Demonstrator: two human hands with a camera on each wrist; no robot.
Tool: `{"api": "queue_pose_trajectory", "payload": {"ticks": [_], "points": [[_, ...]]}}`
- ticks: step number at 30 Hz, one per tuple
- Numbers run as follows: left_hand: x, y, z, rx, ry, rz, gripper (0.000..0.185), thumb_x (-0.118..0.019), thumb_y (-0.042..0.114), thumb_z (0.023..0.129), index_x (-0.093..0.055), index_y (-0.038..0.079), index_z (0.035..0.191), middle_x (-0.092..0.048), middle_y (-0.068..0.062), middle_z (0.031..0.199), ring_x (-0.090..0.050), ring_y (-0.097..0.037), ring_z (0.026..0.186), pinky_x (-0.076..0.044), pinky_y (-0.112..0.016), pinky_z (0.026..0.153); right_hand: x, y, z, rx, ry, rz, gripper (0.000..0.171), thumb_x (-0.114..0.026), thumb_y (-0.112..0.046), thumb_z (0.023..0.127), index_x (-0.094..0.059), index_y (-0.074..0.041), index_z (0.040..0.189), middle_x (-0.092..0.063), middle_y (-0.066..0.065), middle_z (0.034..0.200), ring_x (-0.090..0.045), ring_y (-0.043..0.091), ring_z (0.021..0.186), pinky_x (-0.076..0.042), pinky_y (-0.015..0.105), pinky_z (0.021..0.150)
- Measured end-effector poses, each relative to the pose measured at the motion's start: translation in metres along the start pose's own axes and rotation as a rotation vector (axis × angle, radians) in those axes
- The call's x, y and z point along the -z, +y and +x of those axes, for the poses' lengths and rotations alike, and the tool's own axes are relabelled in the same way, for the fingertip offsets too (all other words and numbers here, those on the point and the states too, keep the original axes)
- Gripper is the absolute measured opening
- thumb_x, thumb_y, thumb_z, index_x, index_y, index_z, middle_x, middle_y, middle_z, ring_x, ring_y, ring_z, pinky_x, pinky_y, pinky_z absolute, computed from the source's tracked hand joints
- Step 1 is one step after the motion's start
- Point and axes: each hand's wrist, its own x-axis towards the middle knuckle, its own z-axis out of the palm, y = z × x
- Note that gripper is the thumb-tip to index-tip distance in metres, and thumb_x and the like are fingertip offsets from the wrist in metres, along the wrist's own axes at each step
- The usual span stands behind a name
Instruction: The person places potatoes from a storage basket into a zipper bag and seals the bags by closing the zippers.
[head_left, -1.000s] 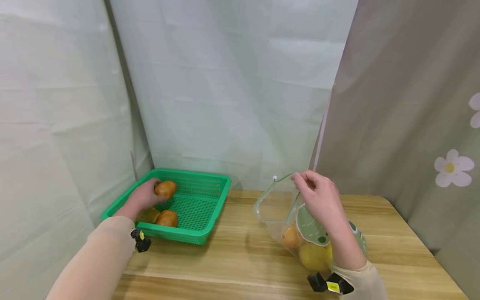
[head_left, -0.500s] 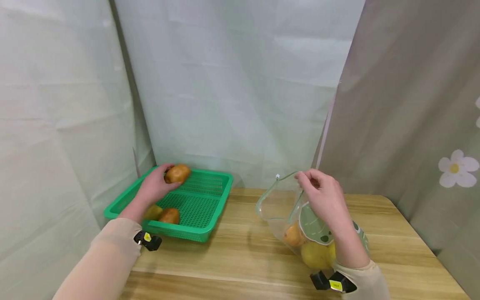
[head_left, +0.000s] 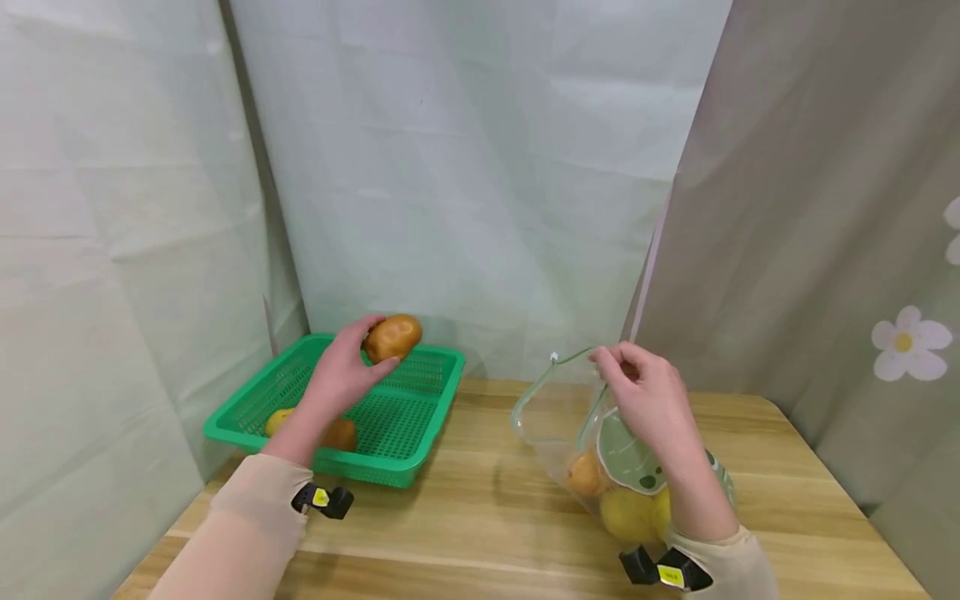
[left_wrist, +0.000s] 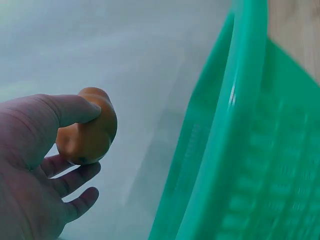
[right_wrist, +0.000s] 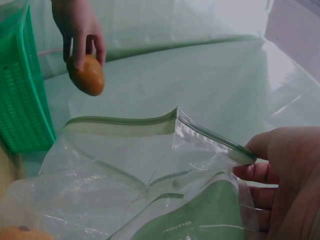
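My left hand holds a glossy, orange-brown lumpy potato between thumb and fingers, raised over the green basket. The left wrist view has the thumb on the top of the potato, with the lower fingers spread. On the right, my right hand pinches the zip edge of a clear zip bag with a green print, its mouth held apart. Inside the bag lie a round orange fruit and something large and yellow. The right wrist view shows the bag's green zip strip close up.
Behind my left forearm, a yellow fruit and a second brown, rounded item lie in the basket's near left part. Wooden table runs between basket and bag. Pale curtains hang close behind and at both sides.
My left hand has lifted the potato up from inside the basket and carried it to the right, above the rim. The right hand and the bag stay nearly where they were.
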Motion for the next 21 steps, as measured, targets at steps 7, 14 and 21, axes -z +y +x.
{"api": "queue_pose_trajectory", "payload": {"ticks": [7, 14, 21], "points": [[-0.019, 0.024, -0.001, -0.006, 0.013, -0.079, 0.069, -0.080, 0.016, 0.102, -0.048, 0.002, 0.162, -0.054, -0.027, 0.155, -0.056, -0.045, 0.134, -0.049, -0.066, 0.107, 0.002, 0.003, 0.000, 0.007, 0.010, -0.003, 0.039, -0.061, -0.044, 0.114, -0.078, -0.012, 0.101, -0.073, 0.006, 0.096, -0.056, 0.025, 0.084, -0.045, 0.037, 0.074], [-0.033, 0.046, -0.003, 0.002, 0.015, -0.112, 0.072, -0.080, 0.018, 0.102, -0.047, 0.005, 0.164, -0.052, -0.025, 0.158, -0.056, -0.045, 0.136, -0.048, -0.066, 0.109, 0.001, 0.004, -0.001, 0.003, 0.018, -0.010, 0.036, -0.062, -0.042, 0.114, -0.079, -0.013, 0.101, -0.074, 0.005, 0.096, -0.059, 0.025, 0.085, -0.047, 0.039, 0.077], [-0.046, 0.062, -0.009, -0.014, 0.058, -0.138, 0.073, -0.083, 0.019, 0.100, -0.049, 0.009, 0.164, -0.054, -0.021, 0.157, -0.057, -0.043, 0.137, -0.048, -0.066, 0.109, -0.004, 0.003, 0.000, 0.007, 0.008, 0.003, 0.034, -0.062, -0.041, 0.114, -0.078, -0.014, 0.100, -0.071, 0.004, 0.093, -0.057, 0.025, 0.083, -0.047, 0.038, 0.074]]}}
